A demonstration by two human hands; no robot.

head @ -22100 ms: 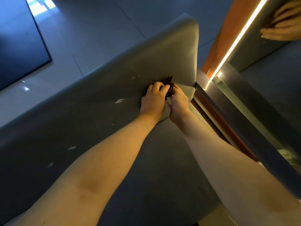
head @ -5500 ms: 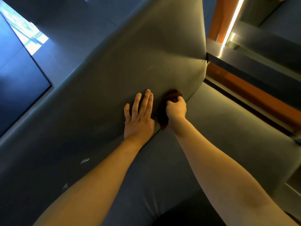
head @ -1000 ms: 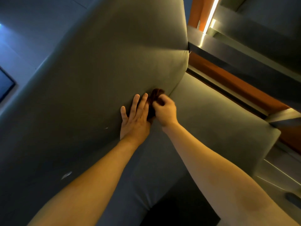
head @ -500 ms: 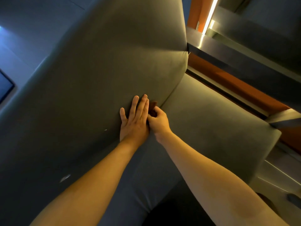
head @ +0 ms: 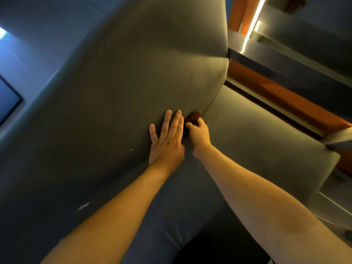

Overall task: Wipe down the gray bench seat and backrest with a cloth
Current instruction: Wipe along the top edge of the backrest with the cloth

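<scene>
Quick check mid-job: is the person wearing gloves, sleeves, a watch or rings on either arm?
No. The left hand and right hand are ungloved; no ring or watch shows. The left forearm and right forearm are uncovered to the frame edge, with no sleeve in view.

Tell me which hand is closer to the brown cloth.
Right. The right hand grips the cloth at the crease where backrest meets seat; the left hand lies flat on the backrest right beside it, holding none of it.
</scene>
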